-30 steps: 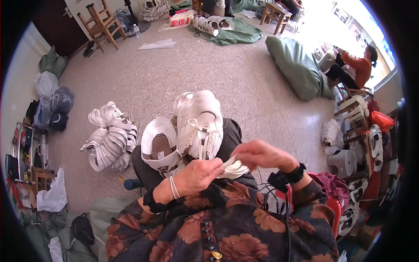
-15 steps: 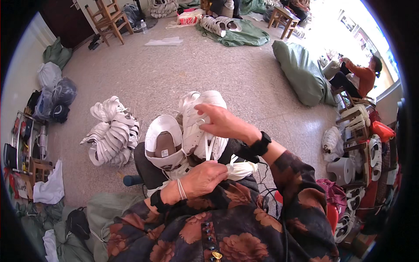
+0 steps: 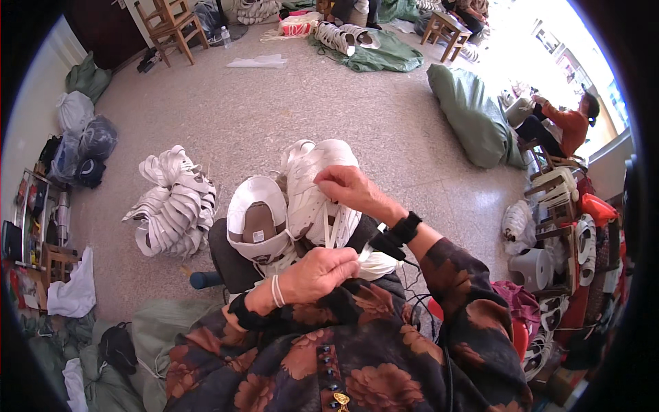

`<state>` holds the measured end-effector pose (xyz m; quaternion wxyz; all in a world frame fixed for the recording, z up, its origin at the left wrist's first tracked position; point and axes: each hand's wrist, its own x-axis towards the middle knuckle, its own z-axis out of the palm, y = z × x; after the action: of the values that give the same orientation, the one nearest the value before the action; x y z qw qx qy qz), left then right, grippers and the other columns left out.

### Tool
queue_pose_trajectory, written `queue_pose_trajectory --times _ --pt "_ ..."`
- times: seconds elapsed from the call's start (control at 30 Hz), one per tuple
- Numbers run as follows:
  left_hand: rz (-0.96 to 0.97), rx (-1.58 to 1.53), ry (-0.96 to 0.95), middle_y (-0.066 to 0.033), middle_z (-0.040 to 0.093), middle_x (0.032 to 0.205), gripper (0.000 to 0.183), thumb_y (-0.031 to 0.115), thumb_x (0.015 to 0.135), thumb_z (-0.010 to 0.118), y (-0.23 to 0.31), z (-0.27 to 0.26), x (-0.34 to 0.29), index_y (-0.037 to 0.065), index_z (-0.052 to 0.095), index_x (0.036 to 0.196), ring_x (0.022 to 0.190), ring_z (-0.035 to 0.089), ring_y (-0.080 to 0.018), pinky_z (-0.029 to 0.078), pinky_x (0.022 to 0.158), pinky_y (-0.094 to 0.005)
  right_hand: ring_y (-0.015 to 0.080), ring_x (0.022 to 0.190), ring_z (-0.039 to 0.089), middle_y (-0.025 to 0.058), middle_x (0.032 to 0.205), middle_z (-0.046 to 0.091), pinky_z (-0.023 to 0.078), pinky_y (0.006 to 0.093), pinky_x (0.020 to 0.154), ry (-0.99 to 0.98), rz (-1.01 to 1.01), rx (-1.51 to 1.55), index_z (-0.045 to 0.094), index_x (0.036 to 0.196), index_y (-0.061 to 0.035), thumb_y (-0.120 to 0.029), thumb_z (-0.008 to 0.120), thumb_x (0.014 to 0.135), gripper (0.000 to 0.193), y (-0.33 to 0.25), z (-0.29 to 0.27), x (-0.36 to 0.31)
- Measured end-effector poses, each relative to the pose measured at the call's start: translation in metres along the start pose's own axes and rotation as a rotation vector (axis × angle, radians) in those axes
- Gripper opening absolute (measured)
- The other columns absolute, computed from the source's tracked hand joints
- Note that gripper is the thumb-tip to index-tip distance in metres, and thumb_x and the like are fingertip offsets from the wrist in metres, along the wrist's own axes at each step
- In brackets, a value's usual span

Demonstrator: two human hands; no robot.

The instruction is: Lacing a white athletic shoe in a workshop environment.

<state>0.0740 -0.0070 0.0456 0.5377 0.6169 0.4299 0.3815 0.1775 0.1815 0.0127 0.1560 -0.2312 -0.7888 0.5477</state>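
Note:
White shoe uppers [image 3: 312, 161] are bunched together over my lap. Beside them on the left lies another white shoe upper [image 3: 241, 206] with a brown inside and a small pale label. My left hand [image 3: 319, 271], low in front of my body, is closed on a white shoelace [image 3: 327, 226] that runs up to the uppers. At the right side of the uppers, my right hand [image 3: 360, 192] has its fingertips pinched together against the surface; what they grip is hidden. A bundle of white laces [image 3: 377, 264] lies to the right of my left hand.
Nested white uppers [image 3: 182, 206] stand on the left. Stuffed green sacks [image 3: 470, 117] lie ahead on the right, near a seated person in orange [image 3: 566, 127]. Wooden stools [image 3: 446, 34] and a green cloth [image 3: 384, 55] with uppers are farther off. Dark cables [image 3: 415, 288] hang by my right arm.
My right hand's fingers, spread apart before, have drawn together against the uppers and moved slightly right. My left hand stays low with the lace, shifted slightly up.

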Motion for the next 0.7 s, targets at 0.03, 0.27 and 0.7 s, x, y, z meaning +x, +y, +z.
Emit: queue_pose_trajectory --times 0.03,0.27,0.7 --pt "0.000 0.001 -0.005 -0.0022 0.051 0.069 0.026 0.021 0.105 0.052 0.008 -0.004 -0.002 0.001 0.062 0.093 0.062 0.050 -0.0128 0.041 0.059 -0.0284 0.0083 0.071 0.058 0.0009 0.079 0.064 0.049 0.0276 0.065 0.027 0.044 0.041 0.069 0.103 0.0014 -0.016 0.061 0.094 0.020 0.005 -0.001 0.000" --pt "-0.163 -0.423 -0.374 0.0053 0.048 0.073 0.028 0.026 0.108 0.050 0.020 0.011 -0.025 0.004 0.061 0.096 0.066 0.043 -0.0043 0.036 0.059 -0.0214 0.0066 0.068 0.059 0.0011 0.086 0.069 0.049 0.0237 0.060 0.007 0.114 0.327 0.070 0.102 -0.0006 -0.016 0.058 0.097 0.020 0.000 -0.008 0.007" --pt "-0.223 -0.252 -0.273 -0.0005 0.062 0.087 0.027 0.022 0.107 0.051 0.025 0.005 -0.027 0.001 0.064 0.098 0.081 0.057 -0.0084 0.047 0.072 -0.0242 0.0128 0.070 0.057 0.0051 0.075 0.060 0.049 0.0294 0.064 0.194 -0.040 -0.157 0.064 0.090 0.0003 -0.010 0.067 0.089 0.011 0.016 0.002 -0.056"
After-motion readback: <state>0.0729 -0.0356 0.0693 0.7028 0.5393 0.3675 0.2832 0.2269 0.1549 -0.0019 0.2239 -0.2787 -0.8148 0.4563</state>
